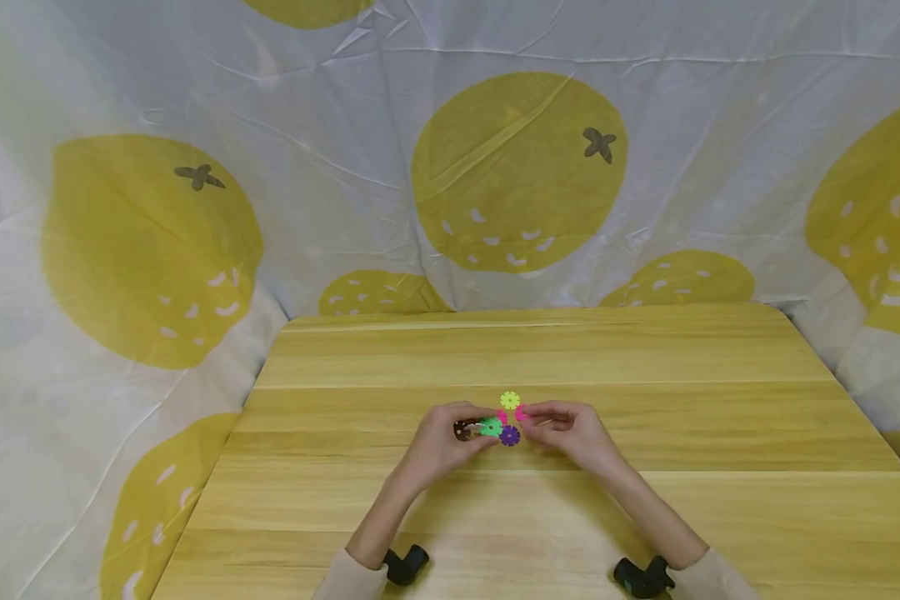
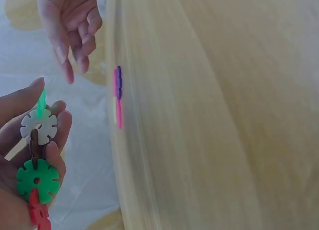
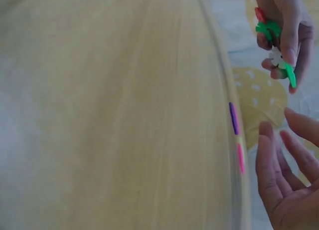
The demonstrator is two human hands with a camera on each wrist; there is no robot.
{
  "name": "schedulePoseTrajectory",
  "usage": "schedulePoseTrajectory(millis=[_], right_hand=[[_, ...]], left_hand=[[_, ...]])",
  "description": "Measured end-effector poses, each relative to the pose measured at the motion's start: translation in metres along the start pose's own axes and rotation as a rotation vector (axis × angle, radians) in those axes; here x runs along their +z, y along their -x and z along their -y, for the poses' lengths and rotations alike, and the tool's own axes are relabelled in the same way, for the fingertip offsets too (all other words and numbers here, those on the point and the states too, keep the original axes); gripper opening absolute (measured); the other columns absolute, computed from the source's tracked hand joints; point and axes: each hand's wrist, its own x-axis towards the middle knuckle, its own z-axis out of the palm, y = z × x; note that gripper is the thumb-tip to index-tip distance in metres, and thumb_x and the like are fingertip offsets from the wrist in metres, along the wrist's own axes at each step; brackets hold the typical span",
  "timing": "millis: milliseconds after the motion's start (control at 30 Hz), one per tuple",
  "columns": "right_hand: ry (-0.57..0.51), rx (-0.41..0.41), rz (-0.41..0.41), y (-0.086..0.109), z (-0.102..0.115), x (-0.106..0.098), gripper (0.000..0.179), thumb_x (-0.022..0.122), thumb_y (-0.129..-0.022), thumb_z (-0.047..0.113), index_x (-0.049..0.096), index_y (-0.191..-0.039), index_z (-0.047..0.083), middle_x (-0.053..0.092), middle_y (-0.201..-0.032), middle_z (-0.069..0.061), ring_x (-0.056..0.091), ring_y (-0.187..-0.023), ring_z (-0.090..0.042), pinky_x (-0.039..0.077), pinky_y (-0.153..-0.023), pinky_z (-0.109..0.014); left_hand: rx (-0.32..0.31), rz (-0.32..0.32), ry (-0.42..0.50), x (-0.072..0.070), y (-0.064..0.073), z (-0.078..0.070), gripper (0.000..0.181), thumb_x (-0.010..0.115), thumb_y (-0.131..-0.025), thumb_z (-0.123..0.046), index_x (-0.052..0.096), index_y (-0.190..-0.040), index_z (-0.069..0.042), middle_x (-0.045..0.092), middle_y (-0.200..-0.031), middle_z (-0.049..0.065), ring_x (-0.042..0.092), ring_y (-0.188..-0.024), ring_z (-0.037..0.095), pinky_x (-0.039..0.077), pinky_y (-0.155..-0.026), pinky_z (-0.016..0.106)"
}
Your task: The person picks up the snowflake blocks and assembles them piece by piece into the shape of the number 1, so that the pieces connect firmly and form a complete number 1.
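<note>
My left hand [image 1: 429,439] holds a chain of notched plastic discs slotted into one another. In the left wrist view the chain shows a bright green disc [image 2: 42,103] at the fingertips, then a white disc [image 2: 48,124], a brown disc [image 2: 34,147], a green disc [image 2: 47,177] and a red disc [image 2: 39,210]. Across from it, my right hand [image 1: 579,433] has its fingers loosely extended, with nothing between them in the right wrist view. Between the hands lie a purple disc [image 1: 509,436], a yellow-green disc [image 1: 510,401] and two pink discs [image 1: 521,413] on the table.
The wooden table [image 1: 607,350] has rounded far corners. Behind and beside it hangs a white cloth [image 1: 330,150] with a yellow fruit print. Black wrist-worn devices [image 1: 407,565] sit at both sleeves, near the table surface.
</note>
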Motion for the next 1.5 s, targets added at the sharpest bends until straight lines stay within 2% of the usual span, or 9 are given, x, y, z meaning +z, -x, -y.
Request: schedulePoseTrajectory(millis=[167, 400, 567, 700, 900, 1300, 1500], right_hand=[[0.049, -0.006, 0.061, -0.006, -0.001, -0.002, 0.041, 0.078, -0.092, 0.008, 0.068, -0.128, -0.009, 0.075, -0.107, -0.023, 0.075, -0.087, -0.027, 0.064, -0.073, -0.035], [0.174, -0.027, 0.079, -0.014, -0.002, 0.001, 0.033, 0.078, -0.09, 0.004, 0.073, -0.12, -0.007, 0.074, -0.097, -0.02, 0.069, -0.076, -0.016, 0.061, -0.066, -0.028], [0.224, -0.065, 0.089, -0.019, -0.003, 0.006, 0.032, 0.082, -0.086, 0.004, 0.075, -0.115, -0.006, 0.073, -0.09, -0.021, 0.062, -0.07, -0.01, 0.054, -0.06, -0.02], [0.249, -0.085, 0.096, -0.021, -0.004, 0.008, 0.03, 0.085, -0.084, 0.006, 0.077, -0.111, -0.005, 0.072, -0.082, -0.021, 0.058, -0.065, -0.009, 0.047, -0.056, -0.018], [0.301, -0.08, 0.07, -0.023, -0.005, 0.011, 0.024, 0.086, -0.083, 0.006, 0.08, -0.105, -0.001, 0.07, -0.075, -0.014, 0.054, -0.062, -0.008, 0.043, -0.054, -0.019], [0.443, -0.093, -0.002, -0.025, -0.005, 0.018, 0.021, 0.09, -0.079, 0.009, 0.083, -0.098, 0.006, 0.066, -0.067, -0.002, 0.053, -0.059, -0.008, 0.041, -0.053, -0.02], [0.481, -0.042, -0.042, -0.023, -0.002, 0.02, 0.018, 0.092, -0.075, 0.009, 0.081, -0.089, 0.007, 0.066, -0.069, -0.001, 0.055, -0.061, -0.01, 0.043, -0.056, -0.022]], left_hand=[[-0.043, 0.017, 0.025, -0.004, 0.0, 0.005, 0.032, 0.084, -0.087, -0.012, 0.078, -0.117, -0.004, 0.078, -0.107, 0.007, 0.063, -0.077, 0.006, 0.056, -0.066, 0.019], [-0.09, 0.014, 0.034, -0.006, 0.0, 0.01, 0.032, 0.085, -0.087, -0.017, 0.078, -0.115, -0.003, 0.077, -0.114, 0.012, 0.067, -0.085, 0.012, 0.056, -0.069, 0.019], [-0.103, 0.007, 0.039, -0.006, 0.001, 0.011, 0.03, 0.085, -0.087, -0.014, 0.079, -0.113, -0.003, 0.078, -0.111, 0.011, 0.065, -0.081, 0.011, 0.054, -0.066, 0.019], [-0.114, 0.009, 0.031, -0.007, 0.001, 0.011, 0.029, 0.085, -0.087, -0.015, 0.079, -0.113, -0.003, 0.078, -0.111, 0.011, 0.064, -0.082, 0.012, 0.053, -0.066, 0.019], [-0.139, 0.007, 0.02, -0.009, 0.002, 0.011, 0.028, 0.085, -0.087, -0.015, 0.08, -0.112, -0.005, 0.078, -0.11, 0.01, 0.064, -0.084, 0.012, 0.052, -0.067, 0.019], [-0.128, 0.02, 0.0, -0.008, 0.003, 0.014, 0.026, 0.085, -0.086, -0.014, 0.08, -0.111, -0.007, 0.079, -0.111, 0.009, 0.07, -0.093, 0.016, 0.057, -0.074, 0.021], [-0.126, 0.024, 0.009, -0.007, 0.003, 0.014, 0.027, 0.086, -0.086, -0.014, 0.08, -0.111, -0.006, 0.079, -0.112, 0.009, 0.071, -0.096, 0.017, 0.057, -0.076, 0.021]])
